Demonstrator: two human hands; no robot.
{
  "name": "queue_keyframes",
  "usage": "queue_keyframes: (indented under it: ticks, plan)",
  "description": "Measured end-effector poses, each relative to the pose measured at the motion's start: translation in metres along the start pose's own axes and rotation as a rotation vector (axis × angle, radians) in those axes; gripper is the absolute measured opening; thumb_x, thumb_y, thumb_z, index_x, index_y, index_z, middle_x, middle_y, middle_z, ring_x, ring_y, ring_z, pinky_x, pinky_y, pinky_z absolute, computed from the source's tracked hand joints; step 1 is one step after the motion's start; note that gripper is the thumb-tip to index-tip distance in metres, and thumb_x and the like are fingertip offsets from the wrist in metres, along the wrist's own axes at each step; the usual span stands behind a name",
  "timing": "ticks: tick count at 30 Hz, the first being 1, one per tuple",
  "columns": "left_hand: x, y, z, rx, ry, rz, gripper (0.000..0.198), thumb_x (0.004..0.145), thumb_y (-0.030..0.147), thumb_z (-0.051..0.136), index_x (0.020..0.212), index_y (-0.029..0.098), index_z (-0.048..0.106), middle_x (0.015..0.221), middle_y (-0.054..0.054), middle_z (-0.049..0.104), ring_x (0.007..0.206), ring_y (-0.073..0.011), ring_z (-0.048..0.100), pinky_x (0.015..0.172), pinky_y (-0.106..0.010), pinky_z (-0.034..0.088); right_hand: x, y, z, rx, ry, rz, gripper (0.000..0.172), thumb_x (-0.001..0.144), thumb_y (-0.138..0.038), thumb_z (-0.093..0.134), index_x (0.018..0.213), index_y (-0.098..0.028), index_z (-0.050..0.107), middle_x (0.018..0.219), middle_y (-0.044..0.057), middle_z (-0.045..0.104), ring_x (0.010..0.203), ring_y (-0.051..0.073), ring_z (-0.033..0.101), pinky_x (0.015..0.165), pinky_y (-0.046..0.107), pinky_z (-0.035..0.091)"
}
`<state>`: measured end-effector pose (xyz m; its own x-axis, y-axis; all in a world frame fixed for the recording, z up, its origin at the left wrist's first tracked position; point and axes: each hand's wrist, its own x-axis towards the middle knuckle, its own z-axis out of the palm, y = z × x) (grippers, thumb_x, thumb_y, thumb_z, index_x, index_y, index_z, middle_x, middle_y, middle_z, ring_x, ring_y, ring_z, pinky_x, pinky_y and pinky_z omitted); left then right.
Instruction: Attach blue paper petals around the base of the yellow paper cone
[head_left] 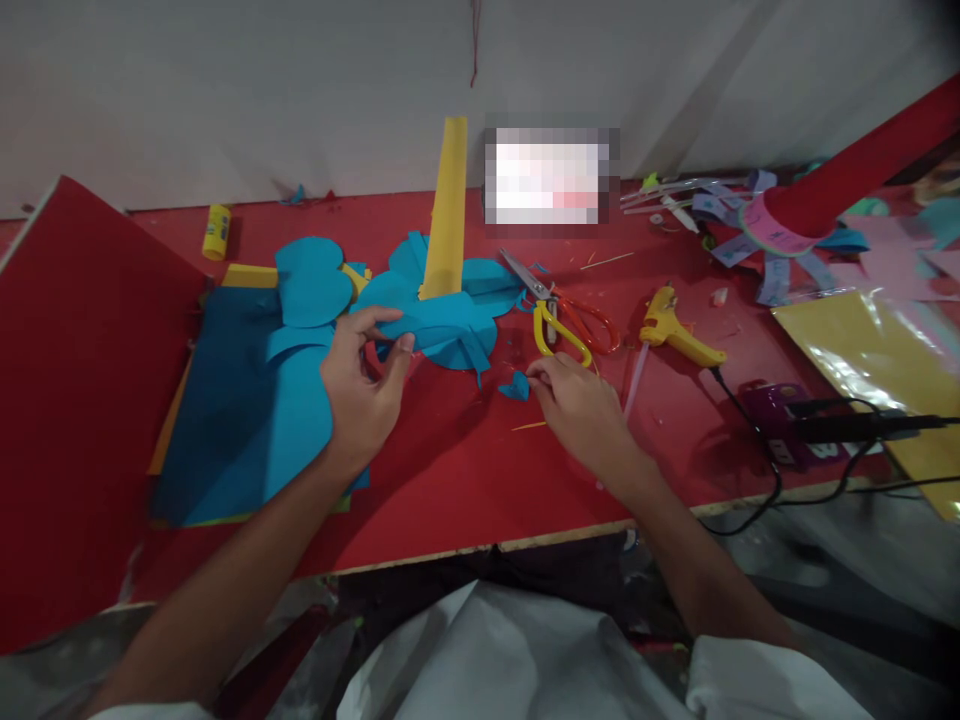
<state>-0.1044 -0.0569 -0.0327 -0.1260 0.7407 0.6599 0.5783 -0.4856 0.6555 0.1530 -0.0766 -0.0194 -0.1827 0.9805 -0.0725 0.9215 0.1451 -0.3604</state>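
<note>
Left hand [364,385] pinches the blue paper flower [454,320] on the worktop [450,470], right hand [581,405] apparently grips a small blue piece [516,387] near it: judged a paper-handling step, next move calling for steadiness.

Dim light, edges perhaps blurred (glare streaks the yellow sheet [885,362]).

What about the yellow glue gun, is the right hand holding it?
No, the glue gun lies on the red table, apart from the right hand.
</note>
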Motion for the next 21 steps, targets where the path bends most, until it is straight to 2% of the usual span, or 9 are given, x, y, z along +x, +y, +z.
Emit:
queue_keyframes:
  ticks: [6, 10, 15, 21]
  plan:
    - [-0.0015, -0.0020, -0.0003, -0.012, -0.002, -0.008, 0.020, 0.099, 0.037, 0.070, 0.114, 0.024, 0.068, 0.103, -0.003, 0.068, 0.084, -0.0138, 0.061, 0.073, -0.028, 0.051, -0.0023, 0.0000, -0.0009, -0.089, -0.008, 0.047, 0.022, 0.106, -0.026, 0.048, 0.101, -0.020, 0.068, 0.107, 0.009, 0.074, 0.091, 0.025, 0.070, 0.064, 0.032, 0.031]
    - [-0.0028, -0.0033, -0.0005, 0.007, -0.018, -0.038, 0.025, 0.100, 0.043, 0.068, 0.116, 0.024, 0.068, 0.103, -0.004, 0.068, 0.087, -0.0150, 0.062, 0.074, -0.029, 0.052, -0.0005, 0.0035, -0.0011, -0.002, -0.007, 0.022, 0.024, 0.106, -0.028, 0.048, 0.098, -0.021, 0.069, 0.105, 0.008, 0.076, 0.093, 0.024, 0.070, 0.067, 0.032, 0.035]
    - [-0.0027, -0.0041, -0.0002, -0.034, -0.003, 0.011, 0.021, 0.099, 0.035, 0.070, 0.116, 0.023, 0.068, 0.105, -0.004, 0.068, 0.086, -0.0141, 0.062, 0.074, -0.029, 0.052, 0.0014, 0.0034, -0.0001, 0.086, -0.002, 0.020, 0.023, 0.105, -0.025, 0.048, 0.100, -0.021, 0.070, 0.107, 0.007, 0.077, 0.097, 0.024, 0.070, 0.070, 0.032, 0.037]
    - [-0.0024, -0.0035, -0.0001, 0.022, -0.017, -0.033, 0.026, 0.101, 0.044, 0.067, 0.115, 0.023, 0.067, 0.104, -0.004, 0.068, 0.086, -0.0146, 0.062, 0.074, -0.029, 0.053, 0.0007, 0.0044, 0.0005, 0.083, -0.009, 0.002, 0.020, 0.103, -0.023, 0.051, 0.098, -0.021, 0.070, 0.105, 0.006, 0.077, 0.094, 0.023, 0.069, 0.068, 0.031, 0.035]
